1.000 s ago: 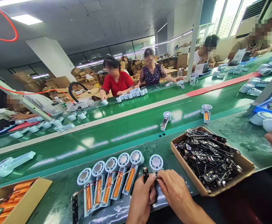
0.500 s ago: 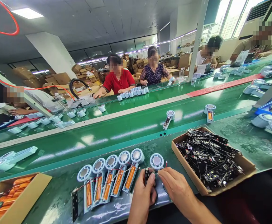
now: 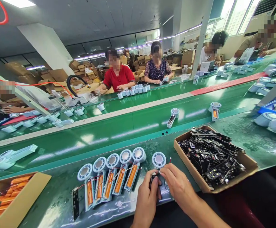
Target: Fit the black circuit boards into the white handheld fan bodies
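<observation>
My left hand is closed around a small black circuit board, gripping it upright between thumb and fingers. Against its top end, the fingertips of my right hand pinch a small wire connector; the fingers cover most of it. Just beyond both hands lies a light-blue handheld fan with a round grey centre, its handle hidden by my hands. A thin wire with a red and white end sticks up beside my right hand.
Left of my hands, several fans with orange batteries lie in a row, a circuit board at their end. A carton of circuit boards stands right, a carton of orange batteries left. Beyond runs a green conveyor; people sit across it.
My left hand has shifted slightly right with the circuit board, bringing it up to my right fingertips. Across the conveyor, a person in a patterned top has drawn a hand with a fan inward.
</observation>
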Demonstrator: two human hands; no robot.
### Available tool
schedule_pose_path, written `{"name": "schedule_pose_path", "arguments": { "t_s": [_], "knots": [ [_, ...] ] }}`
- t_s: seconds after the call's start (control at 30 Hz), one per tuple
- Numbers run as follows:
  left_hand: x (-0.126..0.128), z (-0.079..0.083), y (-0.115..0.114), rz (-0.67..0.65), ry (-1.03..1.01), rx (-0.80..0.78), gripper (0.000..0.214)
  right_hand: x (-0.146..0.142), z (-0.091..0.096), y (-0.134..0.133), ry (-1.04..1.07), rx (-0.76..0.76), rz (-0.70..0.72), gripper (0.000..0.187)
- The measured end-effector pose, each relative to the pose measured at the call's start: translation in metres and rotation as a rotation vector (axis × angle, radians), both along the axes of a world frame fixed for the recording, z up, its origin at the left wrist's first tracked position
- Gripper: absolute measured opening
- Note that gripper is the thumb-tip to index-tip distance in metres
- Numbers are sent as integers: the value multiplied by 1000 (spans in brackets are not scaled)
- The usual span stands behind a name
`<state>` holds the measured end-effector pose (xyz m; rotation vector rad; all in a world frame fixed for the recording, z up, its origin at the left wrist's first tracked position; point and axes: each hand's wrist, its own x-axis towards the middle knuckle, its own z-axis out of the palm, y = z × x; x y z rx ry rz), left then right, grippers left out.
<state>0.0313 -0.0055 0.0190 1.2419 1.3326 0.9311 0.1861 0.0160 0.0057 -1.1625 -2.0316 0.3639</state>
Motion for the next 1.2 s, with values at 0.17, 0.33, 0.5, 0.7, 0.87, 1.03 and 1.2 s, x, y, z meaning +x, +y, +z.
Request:
{"name": "schedule_pose_path", "arguments": {
  "t_s": [0.17, 0.33, 0.5, 0.7, 0.87, 1.03, 1.2],
  "knots": [
    [3, 1, 0, -28, 45, -12, 38, 3, 4, -1, -47, -26, 27, 26],
    [8, 5, 0, 8, 129, 25, 40, 1, 2, 3, -28, 36, 14, 26],
    [14, 4, -1, 34, 190, 85, 39, 0, 2, 6, -20, 40, -14, 25],
    [15, -4, -1, 117, 228, 185, 36, -2, 8, 5, 54, -24, -31, 24],
    [9, -6, 1, 257, 178, 276, 27, 1, 11, 4, 204, -132, 65, 23],
    [8, -3, 7, 231, 123, 257, 21, 6, 5, 7, 204, -145, 141, 22],
    [7, 2, 10, 190, -28, 74, 30, 5, -1, 5, 37, 18, 103, 26]
  ]
}}
